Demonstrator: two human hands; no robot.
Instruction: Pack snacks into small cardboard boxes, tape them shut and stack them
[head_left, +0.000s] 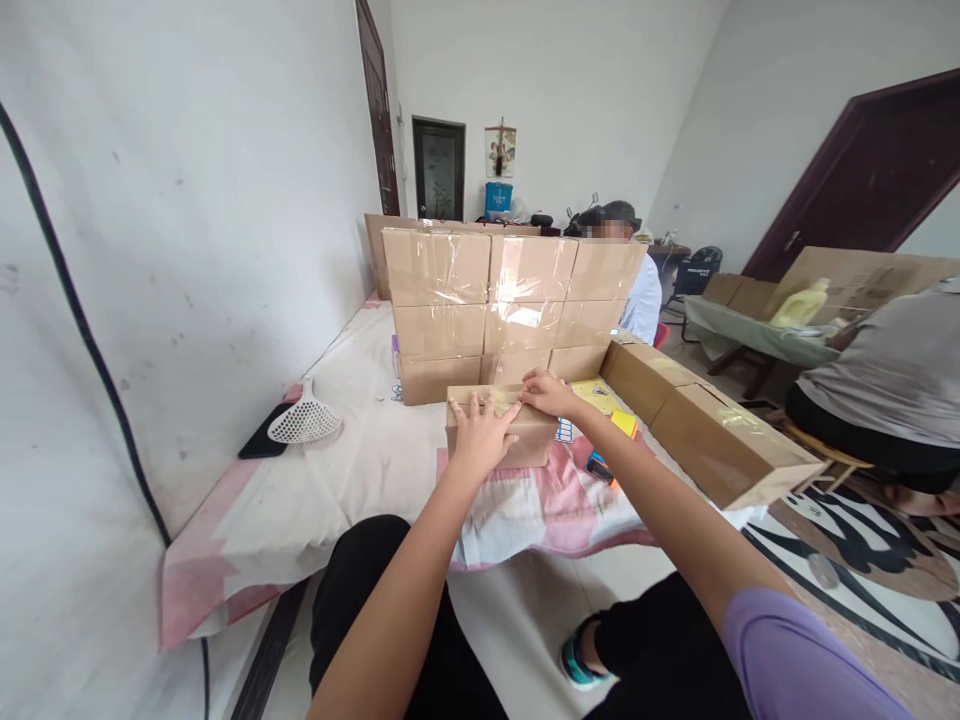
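Note:
A small closed cardboard box stands in front of me on the cloth-covered table. My left hand lies on its top and front edge with the fingers spread. At the box's right top edge, my right hand has its fingers drawn together; anything between them is too small to make out. Right behind rises a wall of taped cardboard boxes, stacked in rows. To the right of my hands are a yellow object and a blue-and-black item with an orange end, partly behind my right forearm.
More cardboard boxes line the table's right side. A white perforated fly swatter rests over a black flat object by the left wall. One person sits behind the stack; another sits at a table on the right.

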